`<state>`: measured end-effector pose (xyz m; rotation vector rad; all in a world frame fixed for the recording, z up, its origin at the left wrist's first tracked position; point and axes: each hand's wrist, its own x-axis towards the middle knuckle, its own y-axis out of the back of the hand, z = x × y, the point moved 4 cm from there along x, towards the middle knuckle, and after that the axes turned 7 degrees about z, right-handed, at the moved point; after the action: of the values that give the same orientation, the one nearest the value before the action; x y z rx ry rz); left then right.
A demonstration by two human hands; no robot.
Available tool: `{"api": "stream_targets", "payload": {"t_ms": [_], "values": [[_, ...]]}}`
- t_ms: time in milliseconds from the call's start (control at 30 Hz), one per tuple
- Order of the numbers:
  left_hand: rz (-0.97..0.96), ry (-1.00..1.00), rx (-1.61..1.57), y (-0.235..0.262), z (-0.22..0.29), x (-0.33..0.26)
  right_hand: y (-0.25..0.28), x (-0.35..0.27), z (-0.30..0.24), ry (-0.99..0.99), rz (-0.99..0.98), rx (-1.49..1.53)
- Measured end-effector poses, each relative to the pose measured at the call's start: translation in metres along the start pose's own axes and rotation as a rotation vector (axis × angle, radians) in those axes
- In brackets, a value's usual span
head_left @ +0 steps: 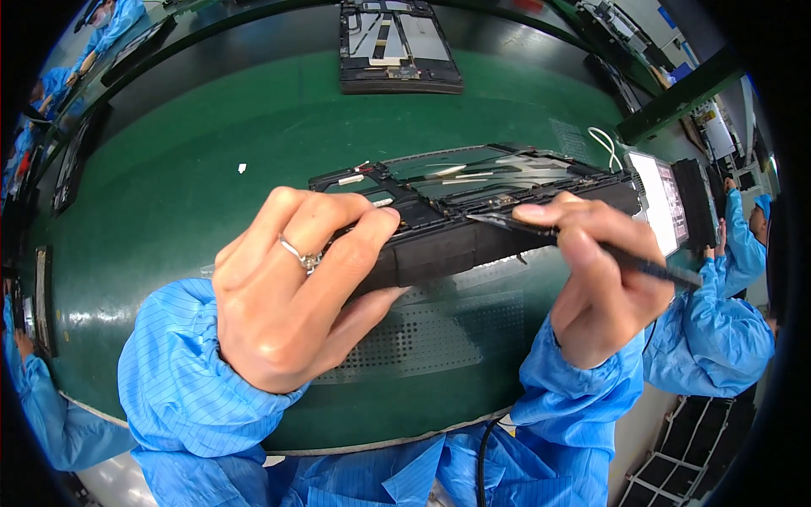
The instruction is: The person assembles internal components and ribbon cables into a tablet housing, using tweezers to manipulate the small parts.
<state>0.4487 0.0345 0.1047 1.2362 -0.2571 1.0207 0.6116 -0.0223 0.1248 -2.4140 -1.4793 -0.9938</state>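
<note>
- I see a green work mat (211, 211) on the factory bench, a co-worker's blue sleeve (718, 329) at right.
- My left hand (291, 291) grips the black device frame (473, 211), tilted above the mat.
- My right hand (604, 279) pinches black tweezers (591, 245), tips touching the frame's edge.

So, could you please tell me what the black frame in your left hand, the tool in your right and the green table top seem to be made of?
The black frame looks like moulded matt plastic, with thin ribs and cut-outs. The tool seems to be dark metal, slim and slightly glossy, though coated plastic is possible. The green table top looks like a smooth rubber or vinyl mat, given its soft sheen and reflections.
</note>
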Motion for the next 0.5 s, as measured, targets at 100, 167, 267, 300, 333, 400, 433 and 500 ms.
{"api": "stream_targets", "payload": {"t_ms": [100, 167, 267, 300, 333, 400, 433, 500], "values": [[0.002, 0.003, 0.003, 0.0, 0.0, 0.0, -0.003, -0.007, -0.008, 0.336, -0.155, -0.214], [0.002, 0.006, 0.006, -0.001, -0.001, 0.001, -0.005, -0.016, -0.009, 0.507, -0.185, -0.308], [0.0, 0.006, 0.001, -0.001, 0.0, 0.001, -0.005, -0.017, -0.009, 0.588, -0.183, -0.345], [0.001, 0.0, -0.001, -0.001, 0.0, 0.002, -0.003, -0.017, -0.01, 0.599, -0.181, -0.344], [0.002, -0.005, -0.003, -0.001, 0.0, 0.002, -0.001, -0.016, -0.011, 0.599, -0.18, -0.345], [0.006, -0.019, 0.002, -0.002, 0.0, 0.004, 0.004, -0.013, -0.011, 0.528, -0.159, -0.286], [0.01, -0.034, 0.008, -0.003, 0.0, 0.005, 0.005, -0.012, -0.011, 0.533, -0.156, -0.287], [0.014, -0.046, 0.017, -0.004, 0.002, 0.007, 0.008, -0.007, -0.01, 0.494, -0.151, -0.213]]}}
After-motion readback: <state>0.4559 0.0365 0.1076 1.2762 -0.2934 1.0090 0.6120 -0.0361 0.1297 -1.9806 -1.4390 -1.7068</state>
